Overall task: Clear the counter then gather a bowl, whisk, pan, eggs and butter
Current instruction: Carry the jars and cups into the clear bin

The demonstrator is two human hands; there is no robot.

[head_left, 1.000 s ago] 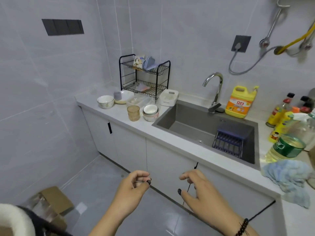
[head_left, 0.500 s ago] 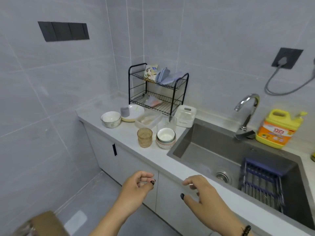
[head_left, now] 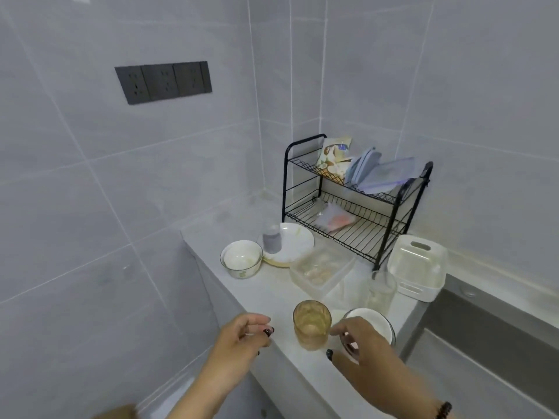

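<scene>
Clearing step barely begun: right hand, fingers loosely spread, nearing amber ribbed glass tumbler on pale desk, left hand loosely curled and empty beside tumbler; next, grip and lift.

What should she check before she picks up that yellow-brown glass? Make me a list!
1. Right hand free to grab: ok, it holds nothing, fingers spread beside the amber glass.
2. Left hand free: cannot tell, thumb and finger are pinched together, maybe on something tiny.
3. Glass upright: ok.
4. Glass empty: cannot tell, the picture is too blurry.
5. Room around the glass: not ok, the stacked white bowls sit close on its right, under the reaching hand.
6. Glass safely back from the counter edge: not ok, it stands near the front edge.
</scene>
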